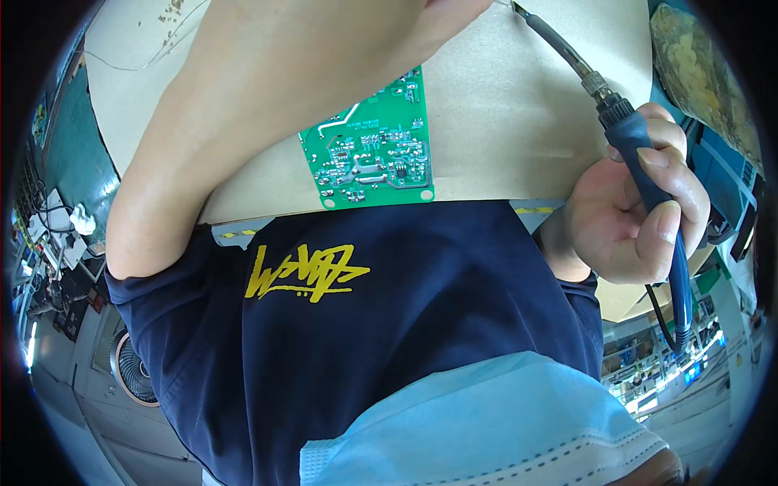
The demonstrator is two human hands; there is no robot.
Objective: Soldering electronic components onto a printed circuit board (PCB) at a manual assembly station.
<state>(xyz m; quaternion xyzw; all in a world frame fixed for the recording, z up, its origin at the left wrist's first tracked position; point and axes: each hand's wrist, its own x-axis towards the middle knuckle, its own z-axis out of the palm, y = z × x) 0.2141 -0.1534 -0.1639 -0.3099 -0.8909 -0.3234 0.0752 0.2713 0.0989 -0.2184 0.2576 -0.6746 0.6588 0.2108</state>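
Observation:
My right hand (609, 212), at the right, is closed round the blue handle of a soldering iron (638, 150). The iron slants up and to the left, and its dark tip reaches the top edge of the view. My left forearm crosses over the upper left, and only part of my left hand (458, 18) shows at the top edge, close to that tip. Its fingers are cut off, so what they hold is hidden. Below the forearm lies a green circuit board (377, 166) with small soldered parts and holes in its near corners. The arm covers its far part.
The board rests on a tan cardboard sheet (519, 138). A thin wire (121, 68) curls over the sheet's far left, near brown specks. A clear bag with brownish contents (705, 77) is at the far right, above a blue bin (721, 174). The iron's cord (660, 320) hangs below its handle.

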